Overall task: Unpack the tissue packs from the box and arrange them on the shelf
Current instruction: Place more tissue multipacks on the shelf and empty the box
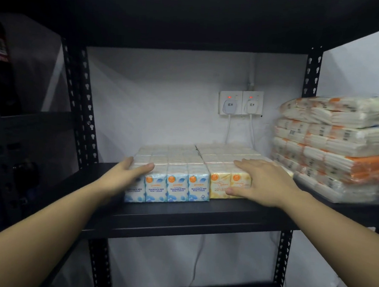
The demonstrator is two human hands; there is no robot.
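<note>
Two bundles of mini tissue packs sit side by side on the black shelf. The blue-and-white bundle is on the left, the yellow bundle on the right, touching it. My left hand holds the blue bundle's front left corner, thumb on top and fingers along its left side. My right hand lies over the yellow bundle's front right part, fingers spread on top and thumb against the front face. No box is in view.
A tall stack of orange-and-white tissue packs fills the shelf's right end. Two wall sockets with plugs and hanging cables are behind the bundles. Black perforated uprights frame the bay. Dark shelving with bottles stands at the left.
</note>
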